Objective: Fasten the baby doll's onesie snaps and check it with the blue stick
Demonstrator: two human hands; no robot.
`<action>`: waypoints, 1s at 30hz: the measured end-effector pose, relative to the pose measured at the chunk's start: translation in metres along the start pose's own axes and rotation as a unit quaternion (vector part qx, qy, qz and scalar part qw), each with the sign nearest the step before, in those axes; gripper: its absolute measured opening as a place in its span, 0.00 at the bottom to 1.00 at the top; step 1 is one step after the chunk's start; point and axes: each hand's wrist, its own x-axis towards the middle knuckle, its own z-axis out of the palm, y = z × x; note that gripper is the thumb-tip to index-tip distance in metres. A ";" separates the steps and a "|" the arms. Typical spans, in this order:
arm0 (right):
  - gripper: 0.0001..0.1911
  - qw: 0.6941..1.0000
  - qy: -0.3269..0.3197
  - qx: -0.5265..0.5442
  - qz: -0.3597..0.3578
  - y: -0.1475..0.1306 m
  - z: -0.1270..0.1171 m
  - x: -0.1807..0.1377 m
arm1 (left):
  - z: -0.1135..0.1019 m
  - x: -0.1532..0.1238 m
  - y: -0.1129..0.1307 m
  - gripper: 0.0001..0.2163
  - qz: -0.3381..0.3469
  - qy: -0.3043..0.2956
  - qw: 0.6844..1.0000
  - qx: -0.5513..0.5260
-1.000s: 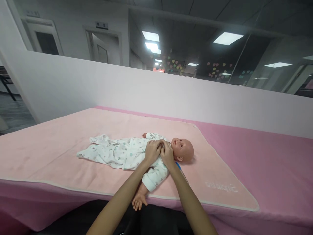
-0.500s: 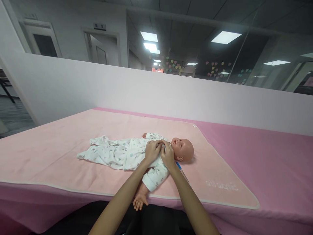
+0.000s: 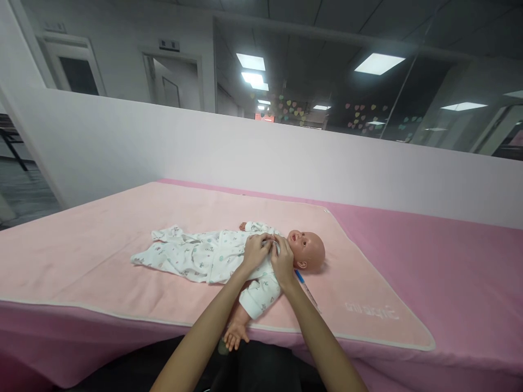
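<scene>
A baby doll [image 3: 309, 249] lies on its back on a light pink mat [image 3: 122, 234], head to the right. It wears a white printed romper [image 3: 196, 256]. My left hand [image 3: 254, 252] and my right hand [image 3: 283, 261] are side by side at the doll's chest and neck. Both pinch the romper's collar, fingers closed on the cloth. The doll's near arm [image 3: 237, 331] hangs over the mat's front edge.
The mat lies on a darker pink table cover [image 3: 449, 261]. A blue thing [image 3: 300, 276] peeks out beside my right wrist. A low white partition wall [image 3: 286, 158] runs behind the table, with glass above it.
Both hands stay at the doll's collar, with only slight shifts of the fingers. The view has drifted a little.
</scene>
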 end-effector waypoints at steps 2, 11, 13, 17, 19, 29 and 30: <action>0.13 1.000 0.012 -0.011 -0.003 0.000 0.001 -0.001 | 0.000 -0.001 0.001 0.10 -0.003 0.005 1.000 -0.003; 0.13 0.999 0.011 -0.027 -0.030 -0.001 0.001 -0.002 | -0.003 0.000 0.005 0.12 -0.008 -0.014 1.000 0.004; 0.14 0.999 0.014 -0.027 -0.032 -0.001 0.001 -0.002 | -0.003 0.000 0.006 0.11 -0.009 -0.017 1.000 0.002; 0.15 0.999 0.029 -0.029 -0.035 0.002 0.003 -0.003 | -0.003 -0.001 0.005 0.11 -0.007 -0.020 1.000 0.005; 0.14 0.998 0.035 -0.030 -0.035 0.003 0.003 -0.004 | -0.003 -0.001 0.005 0.11 -0.001 -0.019 1.000 0.009; 0.15 0.997 0.058 -0.001 -0.048 0.003 0.003 -0.006 | -0.005 -0.002 0.010 0.11 0.004 -0.012 1.000 -0.001; 0.15 0.997 0.060 -0.003 -0.054 0.003 0.004 -0.006 | -0.005 -0.002 0.010 0.11 0.003 -0.014 1.000 -0.003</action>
